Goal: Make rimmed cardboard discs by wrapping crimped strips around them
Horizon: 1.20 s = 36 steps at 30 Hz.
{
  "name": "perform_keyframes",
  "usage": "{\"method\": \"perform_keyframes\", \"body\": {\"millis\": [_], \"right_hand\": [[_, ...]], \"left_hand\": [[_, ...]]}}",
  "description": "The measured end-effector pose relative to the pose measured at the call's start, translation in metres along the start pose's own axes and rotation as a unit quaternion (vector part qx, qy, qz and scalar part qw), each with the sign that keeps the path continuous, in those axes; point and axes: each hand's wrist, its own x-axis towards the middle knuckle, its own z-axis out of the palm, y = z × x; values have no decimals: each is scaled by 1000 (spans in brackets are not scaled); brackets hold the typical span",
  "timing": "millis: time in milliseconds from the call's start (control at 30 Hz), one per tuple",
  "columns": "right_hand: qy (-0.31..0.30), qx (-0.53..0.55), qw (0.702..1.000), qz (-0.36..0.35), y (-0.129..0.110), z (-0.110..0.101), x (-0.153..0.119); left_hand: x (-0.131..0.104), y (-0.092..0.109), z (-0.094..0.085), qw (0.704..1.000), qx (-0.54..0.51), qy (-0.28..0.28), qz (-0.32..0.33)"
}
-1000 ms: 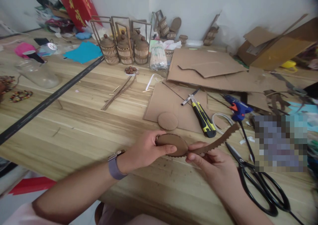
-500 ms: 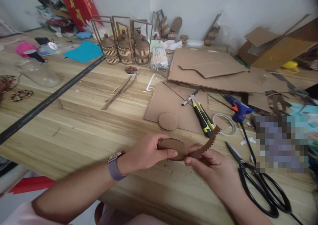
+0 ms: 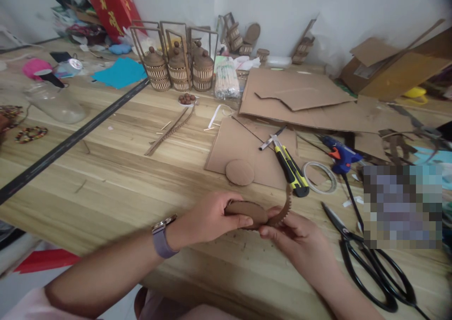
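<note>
My left hand (image 3: 215, 219) grips a round cardboard disc (image 3: 247, 212), its thumb across the top face. Between the thumb and fingers of my right hand (image 3: 296, 237) is a narrow cardboard strip (image 3: 285, 209) with a toothed edge, pressed at the disc's right rim. The strip's free end curls upward. How much of it runs around the far rim is partly hidden. Just beyond my hands, a second cardboard disc (image 3: 240, 172) lies on a flat cardboard sheet (image 3: 222, 143). A yellow and black box cutter (image 3: 291, 167) rests close by, partly on that sheet.
Black scissors (image 3: 367, 259) lie to the right, near a blue glue gun (image 3: 341, 153) and a roll of tape (image 3: 334, 181). Small lidded baskets (image 3: 180, 70) with tall handles stand at the back beside bagged sticks (image 3: 226, 80). Thin cardboard strips (image 3: 169, 132) lie left of centre.
The strip's free end has swung up and to the left, and less of it sticks out. The disc has tilted slightly. My right hand has shifted a little left along the rim.
</note>
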Motion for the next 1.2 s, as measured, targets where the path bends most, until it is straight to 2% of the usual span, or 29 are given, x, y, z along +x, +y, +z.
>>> {"method": "perform_keyframes", "body": {"millis": [133, 200, 367, 567, 667, 800, 1033, 1200], "right_hand": [[31, 29, 999, 13, -4, 3, -2], [46, 34, 998, 8, -9, 6, -2], [38, 59, 998, -3, -14, 10, -1], [122, 88, 988, -24, -2, 0, -2], [120, 99, 987, -34, -2, -3, -4], [125, 121, 985, -20, -2, -3, -3], [157, 204, 966, 12, 9, -1, -1], [157, 209, 965, 24, 10, -2, -3]], "left_hand": [[1, 2, 5, 977, -208, 18, -39], [0, 5, 8, 967, -248, 26, -46], [-2, 7, 13, 968, -243, 29, -62], [-2, 5, 10, 969, -241, 38, -40], [-2, 5, 10, 970, -235, 40, -43], [-3, 7, 10, 968, -245, 41, -35], [3, 2, 7, 947, -298, 112, -36], [3, -1, 8, 943, -310, 115, -20]]}}
